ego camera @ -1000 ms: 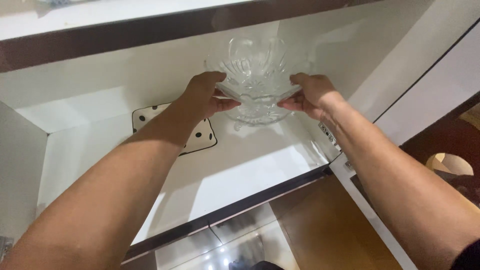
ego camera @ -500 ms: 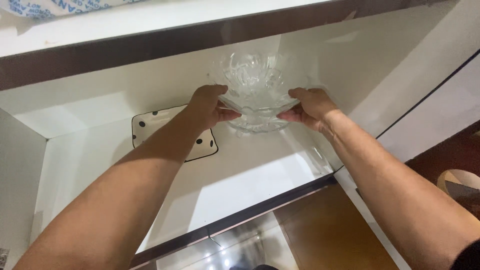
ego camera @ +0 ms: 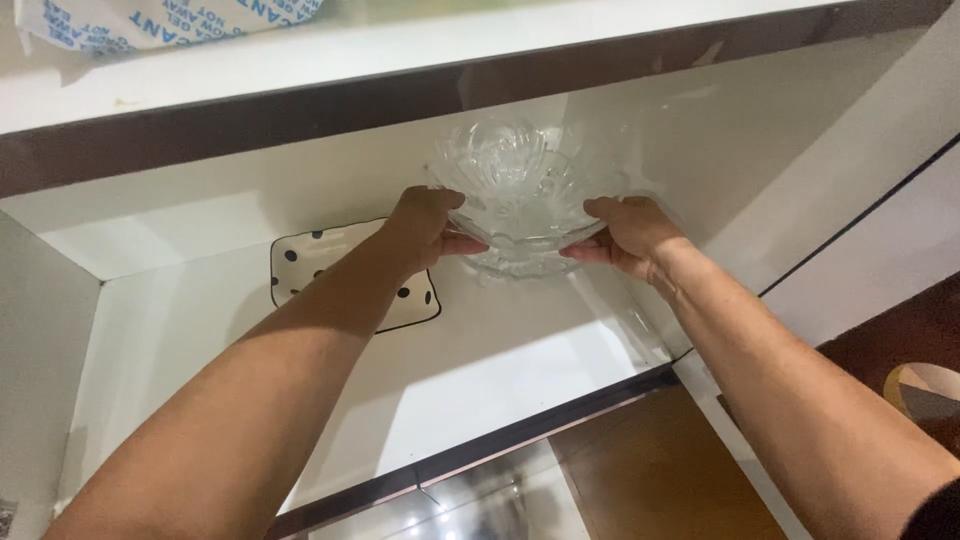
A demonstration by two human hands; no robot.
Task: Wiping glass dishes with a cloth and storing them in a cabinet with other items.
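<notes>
Both your hands clamp the clear cut-glass bowl with the scalloped rim (ego camera: 520, 190) from opposite sides: your left hand (ego camera: 425, 228) closes on the rim at nine o'clock, thumb under and fingers curled over the edge, and your right hand (ego camera: 625, 232) closes on it at three o'clock the same way. Neither grip is loose; each is wrapped tight on the glass.

Nearest you, the dark front edge of the white cabinet shelf (ego camera: 480, 350) runs across under your forearms. Farther in, the bowl sits at about one o'clock from the shelf's middle, near the back wall, seemingly just above or on a second clear glass piece beneath it; whether they touch, you cannot tell. At ten o'clock of your left hand lies a white square plate with black dots (ego camera: 305, 262).

Expect the bowl to be heavy, rigid, slick and easily chipped, so keep opposing holds at the rim or under the base. It stands nearly upright, mouth tipped up and toward you; being round, it has no real long axis beyond its vertical one.
</notes>
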